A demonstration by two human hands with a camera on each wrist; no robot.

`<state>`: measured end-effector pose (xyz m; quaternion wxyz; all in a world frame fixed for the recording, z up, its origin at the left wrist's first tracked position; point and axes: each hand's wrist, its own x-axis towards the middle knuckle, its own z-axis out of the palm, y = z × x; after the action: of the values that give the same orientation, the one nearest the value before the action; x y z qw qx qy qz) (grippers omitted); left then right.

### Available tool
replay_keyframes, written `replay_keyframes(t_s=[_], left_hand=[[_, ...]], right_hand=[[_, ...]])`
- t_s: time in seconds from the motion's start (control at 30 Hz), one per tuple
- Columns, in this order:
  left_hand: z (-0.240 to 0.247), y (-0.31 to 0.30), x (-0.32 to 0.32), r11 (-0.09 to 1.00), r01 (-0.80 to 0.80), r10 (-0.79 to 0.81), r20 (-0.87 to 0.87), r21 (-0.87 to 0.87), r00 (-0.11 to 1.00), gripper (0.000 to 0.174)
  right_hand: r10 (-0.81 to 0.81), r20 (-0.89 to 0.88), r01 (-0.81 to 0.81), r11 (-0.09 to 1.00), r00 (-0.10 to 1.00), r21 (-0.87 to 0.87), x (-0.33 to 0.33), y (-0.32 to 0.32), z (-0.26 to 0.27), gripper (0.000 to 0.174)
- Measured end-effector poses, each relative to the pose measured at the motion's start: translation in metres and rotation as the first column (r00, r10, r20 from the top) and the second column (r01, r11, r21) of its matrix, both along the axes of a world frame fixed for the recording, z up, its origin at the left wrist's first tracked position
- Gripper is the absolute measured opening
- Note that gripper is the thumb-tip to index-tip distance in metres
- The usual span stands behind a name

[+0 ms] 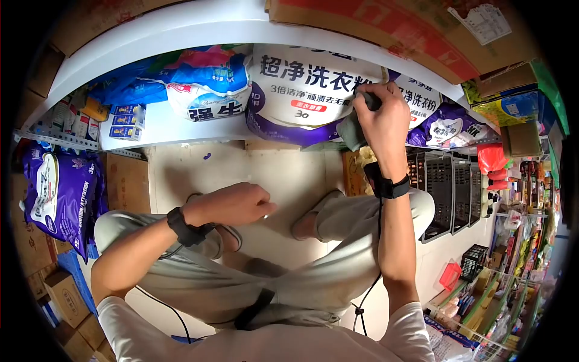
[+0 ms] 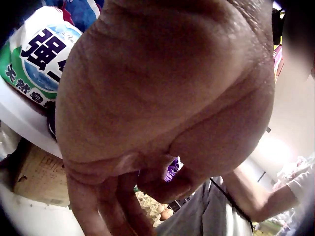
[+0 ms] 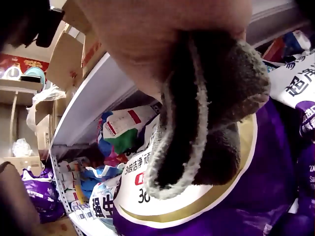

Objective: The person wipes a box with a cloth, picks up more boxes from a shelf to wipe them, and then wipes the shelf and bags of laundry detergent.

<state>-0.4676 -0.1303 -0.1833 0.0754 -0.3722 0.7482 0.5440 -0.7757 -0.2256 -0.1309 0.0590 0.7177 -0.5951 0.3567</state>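
My right hand [image 1: 386,119] grips a folded grey cloth [image 1: 350,130] in front of a large white and purple detergent bag [image 1: 289,99] on the shelf. In the right wrist view the cloth [image 3: 241,81] hangs in folds below the hand [image 3: 172,32], over the front of the bag [image 3: 261,172]; whether it touches is unclear. The left hand [image 1: 232,204] hangs above the floor between the knees, fingers loosely curled around nothing. Its palm [image 2: 162,93] fills much of the left wrist view.
A blue and white bag [image 1: 208,84] and small boxes [image 1: 126,123] share the white shelf [image 1: 163,130]. Cardboard boxes [image 1: 386,30] sit above it. Dark crates [image 1: 438,193] stand at the right, and a purple bag [image 1: 63,193] is at the left.
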Motion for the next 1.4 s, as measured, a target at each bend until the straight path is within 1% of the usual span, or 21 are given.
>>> replay_keyframes(t_s=[0.07,0.17,0.3,0.4,0.43,0.53,0.57,0.67,0.7,0.8,0.87,0.93,1.0,1.03,1.07,1.13,1.17,1.27,1.3,1.33,1.4], left_hand=[[-0.001,0.001,0.000,1.000,0.011,-0.011,-0.022,-0.020,1.000,0.044],[0.002,0.001,-0.002,0.999,-0.027,0.028,-0.021,0.041,0.999,0.045],[-0.001,-0.001,-0.003,1.000,-0.002,0.001,0.009,0.029,1.000,0.045],[-0.004,0.000,-0.003,1.000,0.013,-0.014,0.012,0.009,1.000,0.045],[-0.005,0.000,-0.002,1.000,0.017,-0.017,0.010,0.004,1.000,0.045],[-0.007,0.000,0.000,1.000,0.020,-0.020,0.004,-0.012,1.000,0.045],[-0.009,0.000,0.000,1.000,0.022,-0.022,0.002,-0.016,1.000,0.045],[-0.002,-0.001,-0.002,0.999,0.013,-0.014,0.039,0.033,0.999,0.045],[-0.002,-0.001,-0.002,0.999,-0.004,0.002,0.028,0.041,1.000,0.045],[-0.001,-0.002,0.003,0.999,-0.027,0.026,0.017,0.039,1.000,0.046],[-0.002,-0.002,0.006,1.000,-0.015,0.014,0.029,0.018,0.999,0.046],[0.000,-0.002,0.006,1.000,0.008,-0.009,0.035,0.027,0.999,0.046],[0.003,-0.002,0.006,0.999,0.020,-0.021,0.033,0.031,0.999,0.046],[0.004,-0.003,0.007,0.999,0.021,-0.022,0.029,0.028,0.999,0.046],[0.005,-0.003,0.008,0.999,0.024,-0.025,0.024,0.027,0.999,0.045],[-0.005,0.005,0.013,0.997,-0.005,0.002,-0.039,-0.075,0.999,0.044],[-0.009,0.006,0.013,0.991,-0.028,0.017,-0.079,-0.130,0.997,0.043],[-0.001,0.002,0.010,0.996,-0.078,0.073,-0.095,-0.052,0.993,0.042],[0.002,0.001,0.009,0.996,-0.075,0.070,-0.086,-0.056,0.994,0.041],[0.005,0.000,0.009,0.996,-0.072,0.068,-0.074,-0.057,0.995,0.041],[0.006,0.001,0.007,0.995,-0.076,0.071,-0.073,-0.067,0.995,0.041]], right_hand=[[0.006,0.026,-0.005,1.000,1.000,-0.021,-0.003,0.001,-0.004,0.018],[0.012,0.072,-0.006,0.997,0.997,-0.082,0.004,0.002,-0.004,0.018],[0.048,0.063,-0.051,0.997,0.997,0.060,0.010,0.012,-0.010,0.017],[0.018,0.097,-0.012,0.997,0.995,-0.070,0.006,0.007,-0.008,0.017],[0.003,0.068,0.002,0.997,0.998,-0.083,0.002,0.005,-0.007,0.018],[-0.070,-0.032,0.071,0.997,0.997,0.023,-0.002,0.007,-0.001,0.018],[-0.049,-0.004,0.049,0.999,0.999,0.004,-0.001,0.005,0.001,0.019],[0.036,0.031,-0.030,0.983,0.999,-0.180,0.009,-0.007,0.005,0.022],[0.012,0.010,-0.010,0.987,1.000,-0.162,0.012,-0.009,0.006,0.023],[-0.153,-0.084,0.149,0.988,0.985,-0.049,0.012,-0.006,0.010,0.023],[-0.126,0.007,0.127,0.989,0.992,-0.071,0.003,-0.013,0.009,0.022],[-0.049,0.005,0.050,0.995,0.999,-0.085,0.002,-0.012,0.006,0.021],[0.060,0.069,-0.067,0.991,0.996,0.112,0.002,-0.006,0.006,0.022],[0.056,0.156,-0.068,0.995,0.986,0.073,-0.002,-0.005,0.002,0.023],[-0.016,0.148,0.012,1.000,0.989,0.027,-0.010,-0.005,0.004,0.023],[-0.084,0.167,0.097,0.993,0.982,-0.068,-0.025,-0.006,0.011,0.021],[-0.063,0.132,0.086,0.981,0.989,-0.172,-0.033,-0.009,0.008,0.019],[0.033,0.116,-0.012,0.985,0.993,-0.175,-0.028,-0.002,0.010,0.018],[0.030,0.087,-0.017,0.989,0.996,-0.150,-0.021,0.000,0.010,0.019],[0.049,0.108,-0.033,0.988,0.993,-0.151,-0.012,0.001,0.009,0.018],[-0.008,0.068,0.017,0.991,0.998,-0.135,-0.001,0.000,0.004,0.017]])
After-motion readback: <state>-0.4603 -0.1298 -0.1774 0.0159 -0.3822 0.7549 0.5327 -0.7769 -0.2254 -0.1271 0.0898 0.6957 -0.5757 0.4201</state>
